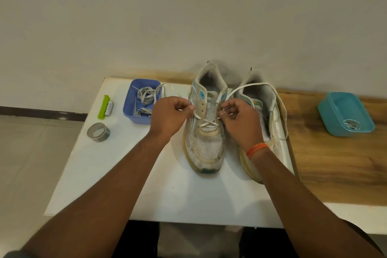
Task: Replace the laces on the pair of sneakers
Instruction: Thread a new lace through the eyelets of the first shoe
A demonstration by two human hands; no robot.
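**Lace held at both ends over the left sneaker**

One run of the white lace (206,124) is pinched between thumb and curled fingers of the left hand (170,116), at the left eyelet row. The other run is pinched by the right hand (240,119) at the right eyelet row. The lace is crossed once over the lowest eyelets; its right-hand length is looped far over the second shoe and hangs down that shoe's right side. An orange band (256,150) is worn on the right wrist.

The left sneaker (206,148) is stood toe-near on the white board (109,174): worn white mesh, yellowed sole, teal patches by the tongue. No brand writing can be read. The right sneaker (270,115) is set just beside it, partly hidden by the right arm.

Further left, grey laces are held in a blue tray (127,109); a green clip (103,107) and a tape roll (98,132) lie nearby. A teal container (345,113) is placed at the right on the wooden top (335,163).
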